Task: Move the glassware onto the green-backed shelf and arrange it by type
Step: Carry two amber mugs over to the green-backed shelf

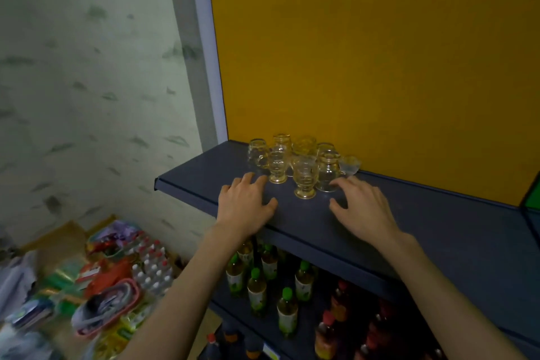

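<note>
Several glasses (298,162) stand bunched on the yellow-backed shelf (204,178) as my left hand (248,202) and right hand (361,207) — both spread, empty — close in to lift them toward green.

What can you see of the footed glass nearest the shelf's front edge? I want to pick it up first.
The footed glass is clear, yellow-tinted against the panel behind, with a ribbed rounded bowl, narrow waist and flared foot. It stands upright and empty on the dark blue shelf, foremost in the cluster, between the left hand and right hand. Neither hand touches it; contact with neighbouring glasses cannot be told.
</note>
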{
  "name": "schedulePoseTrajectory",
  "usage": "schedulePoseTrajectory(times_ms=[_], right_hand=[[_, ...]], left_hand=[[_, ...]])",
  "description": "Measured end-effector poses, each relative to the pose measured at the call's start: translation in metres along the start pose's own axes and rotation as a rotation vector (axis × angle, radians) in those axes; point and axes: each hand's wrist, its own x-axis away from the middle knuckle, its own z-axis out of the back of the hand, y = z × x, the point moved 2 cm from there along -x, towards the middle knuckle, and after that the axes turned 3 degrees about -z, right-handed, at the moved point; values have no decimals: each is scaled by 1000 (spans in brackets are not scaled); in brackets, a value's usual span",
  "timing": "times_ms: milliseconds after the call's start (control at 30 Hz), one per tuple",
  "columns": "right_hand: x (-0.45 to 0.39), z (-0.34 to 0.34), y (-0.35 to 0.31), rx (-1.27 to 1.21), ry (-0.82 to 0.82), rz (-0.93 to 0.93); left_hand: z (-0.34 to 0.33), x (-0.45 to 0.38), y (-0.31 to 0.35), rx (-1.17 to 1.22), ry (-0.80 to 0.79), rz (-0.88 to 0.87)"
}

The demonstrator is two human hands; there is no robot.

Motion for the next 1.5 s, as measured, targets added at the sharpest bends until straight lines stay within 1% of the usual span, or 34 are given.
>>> schedulePoseTrajectory(times_ms=[200,300,400,533,700,800,900,1000,1100,1200,1300,1367,1500], right_hand=[[-21,-24,-25,53,36,-127],[-26,-32,-42,61,66,-219],[-30,-38,-57,82,77,-290],[-28,-46,-68,82,89,-396],[-31,-57,-78,98,112,-460],[-37,-60,-79,110,150,-493],[-43,-63,-78,94,189,-526],[-48,-68,-76,64,230,-579],[-53,-75,-75,41,249,-600],[-60,-81,-73,23,255,-620],[-66,-85,-74,-18,275,-608],[-70,-88,-74,-52,292,-607],[-81,-95,-74,-189,313,-674]], left_hand=[[-13,-55,-57,51,83,-2],[-20,-84,-80,71,89,-55],[-27,-110,-91,129,74,-71],[-39,-134,-91,211,58,-113],[-56,-155,-78,370,4,-146],[-64,-163,-73,499,-13,-125],[-67,-167,-70,571,-9,-104],[-69,-172,-70,652,-40,-53],[-76,-173,-68,742,-87,-20],[-82,-171,-67,830,-87,-4],[-85,-169,-73,910,-58,-13],[-87,-169,-79,951,-71,-29],[-90,-168,-91,1028,-92,-41]])
